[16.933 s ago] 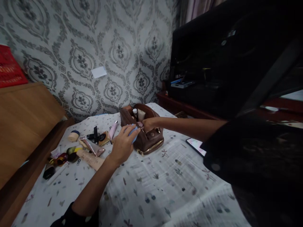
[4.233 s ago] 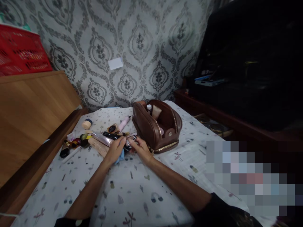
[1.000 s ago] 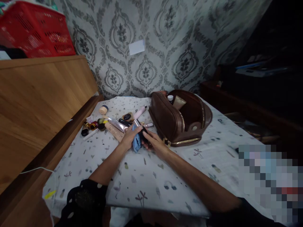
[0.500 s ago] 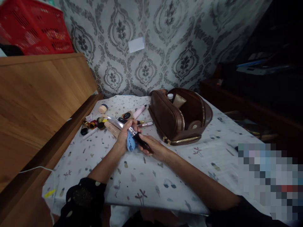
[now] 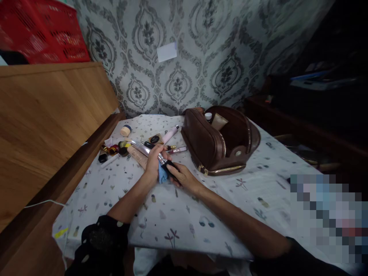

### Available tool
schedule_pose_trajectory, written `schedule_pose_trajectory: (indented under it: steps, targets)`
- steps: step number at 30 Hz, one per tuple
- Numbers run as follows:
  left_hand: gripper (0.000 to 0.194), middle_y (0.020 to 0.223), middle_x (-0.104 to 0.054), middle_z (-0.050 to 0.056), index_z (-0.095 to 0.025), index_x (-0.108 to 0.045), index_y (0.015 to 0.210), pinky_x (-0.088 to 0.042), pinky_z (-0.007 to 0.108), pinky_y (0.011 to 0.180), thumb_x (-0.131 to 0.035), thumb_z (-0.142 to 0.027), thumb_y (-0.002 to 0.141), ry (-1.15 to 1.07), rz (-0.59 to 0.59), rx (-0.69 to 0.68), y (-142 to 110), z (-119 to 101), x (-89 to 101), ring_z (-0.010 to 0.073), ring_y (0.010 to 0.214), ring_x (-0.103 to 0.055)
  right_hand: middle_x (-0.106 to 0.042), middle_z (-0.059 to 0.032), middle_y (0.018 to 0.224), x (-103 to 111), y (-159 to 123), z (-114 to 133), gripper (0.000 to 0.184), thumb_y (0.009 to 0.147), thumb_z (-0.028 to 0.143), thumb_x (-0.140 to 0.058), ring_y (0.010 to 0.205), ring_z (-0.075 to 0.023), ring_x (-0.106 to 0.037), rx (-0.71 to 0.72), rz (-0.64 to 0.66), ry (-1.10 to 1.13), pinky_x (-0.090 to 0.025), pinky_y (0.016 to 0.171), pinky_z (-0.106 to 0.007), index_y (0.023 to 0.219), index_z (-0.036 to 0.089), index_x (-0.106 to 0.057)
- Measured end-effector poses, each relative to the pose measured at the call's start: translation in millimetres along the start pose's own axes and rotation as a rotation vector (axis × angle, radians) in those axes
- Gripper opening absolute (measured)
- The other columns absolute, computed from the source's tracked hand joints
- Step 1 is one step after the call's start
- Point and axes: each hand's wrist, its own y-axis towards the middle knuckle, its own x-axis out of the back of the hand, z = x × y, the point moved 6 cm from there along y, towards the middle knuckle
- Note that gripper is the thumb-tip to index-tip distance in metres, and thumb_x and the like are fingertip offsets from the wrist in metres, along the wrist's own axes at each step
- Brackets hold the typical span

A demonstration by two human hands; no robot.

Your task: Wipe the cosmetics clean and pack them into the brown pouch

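My left hand (image 5: 153, 164) is closed around the silver part of a makeup brush (image 5: 168, 165) and a blue cloth (image 5: 163, 176) bunched beneath it. The fingers of my right hand (image 5: 186, 179) are wrapped round the black handle, close beside my left. Toward the back left, the silver end slants over a beige tube (image 5: 136, 156) on the table. Just beyond my hands lie a pink tube (image 5: 170, 135), a compact (image 5: 155, 139) and slim cosmetic sticks (image 5: 177, 150). Palms and part of the handle are hidden.
A brown cosmetic bag (image 5: 204, 142) stands unzipped at the right, with a tan tube (image 5: 219, 122) and a white-capped bottle (image 5: 208, 116) inside. Small bottles (image 5: 114, 149) and a jar (image 5: 125, 130) sit at left. A wooden panel (image 5: 57, 115) borders the patterned tablecloth (image 5: 161, 214).
My right hand has shifted slightly up the handle, toward my left hand, and covers more of the handle's end. My left hand keeps its grip on brush and cloth.
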Motion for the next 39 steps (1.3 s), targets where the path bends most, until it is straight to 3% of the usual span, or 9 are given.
schedule_pose_trajectory:
  steps: [7, 15, 19, 23, 26, 31, 39]
  targets:
    - [0.024, 0.049, -0.049, -0.007, -0.019, -0.054, 0.073, -0.043, 0.023, 0.052, -0.068, -0.038, 0.073, -0.009, 0.014, -0.055, 2, 3, 1.1, 0.0119, 0.049, -0.057, -0.054, 0.0011, 0.060, 11, -4, 9, 0.037, 0.088, 0.056, -0.051, 0.059, -0.0159, -0.048, 0.119, -0.182, -0.318, -0.035, 0.058, -0.027, 0.075, 0.021, -0.049]
    - [0.024, 0.050, -0.049, -0.006, -0.020, -0.053, 0.073, -0.044, 0.024, 0.053, -0.067, -0.039, 0.072, 0.025, -0.024, -0.038, 2, 5, 2.0, 0.0150, 0.055, -0.062, -0.060, -0.0027, 0.072, 16, -10, 10, 0.029, 0.084, 0.049, -0.058, 0.066, -0.0198, -0.053, 0.076, -0.287, -0.495, -0.032, 0.062, -0.028, 0.094, 0.022, -0.057]
    - [0.024, 0.049, -0.049, -0.006, -0.020, -0.053, 0.071, -0.046, 0.025, 0.054, -0.069, -0.039, 0.071, 0.008, -0.036, -0.020, 4, 1, 4.0, 0.0171, 0.059, -0.065, -0.056, 0.0004, 0.066, 13, -5, 11, 0.037, 0.082, 0.057, -0.060, 0.061, -0.0162, -0.050, 0.100, -0.193, -0.303, -0.034, 0.057, -0.026, 0.088, 0.021, -0.057]
    - [0.027, 0.050, -0.051, -0.006, -0.019, -0.055, 0.075, -0.049, 0.024, 0.058, -0.071, -0.041, 0.072, -0.020, -0.068, -0.012, 7, -1, 10.7, 0.0156, 0.059, -0.065, -0.059, 0.0001, 0.064, 7, 1, -4, 0.053, 0.079, 0.071, -0.056, 0.047, -0.0115, -0.047, -0.139, -0.034, 0.191, -0.026, 0.040, -0.022, 0.090, 0.019, -0.056]
    - [0.029, 0.051, -0.051, -0.007, -0.019, -0.056, 0.076, -0.048, 0.023, 0.056, -0.072, -0.043, 0.072, -0.016, -0.084, -0.016, 8, -2, 13.7, 0.0140, 0.054, -0.063, -0.064, -0.0020, 0.067, 4, 2, -8, 0.057, 0.070, 0.069, -0.068, 0.045, -0.0094, -0.050, -0.219, 0.040, 0.375, -0.022, 0.037, -0.019, 0.090, 0.017, -0.057]
    - [0.027, 0.050, -0.050, -0.007, -0.019, -0.056, 0.075, -0.046, 0.022, 0.053, -0.071, -0.041, 0.072, -0.020, -0.088, -0.042, 7, -4, 12.8, 0.0130, 0.051, -0.061, -0.064, -0.0016, 0.065, 6, 3, -8, 0.060, 0.061, 0.069, -0.076, 0.045, -0.0080, -0.051, -0.180, 0.006, 0.379, -0.021, 0.036, -0.018, 0.084, 0.015, -0.059]
    - [0.026, 0.051, -0.048, -0.007, -0.020, -0.055, 0.076, -0.045, 0.022, 0.051, -0.071, -0.039, 0.071, -0.038, -0.077, -0.063, 8, -5, 13.5, 0.0125, 0.049, -0.059, -0.062, 0.0001, 0.068, 11, 7, -3, 0.052, 0.070, 0.066, -0.068, 0.051, -0.0100, -0.052, 0.001, -0.072, 0.145, -0.029, 0.044, -0.022, 0.082, 0.016, -0.061]
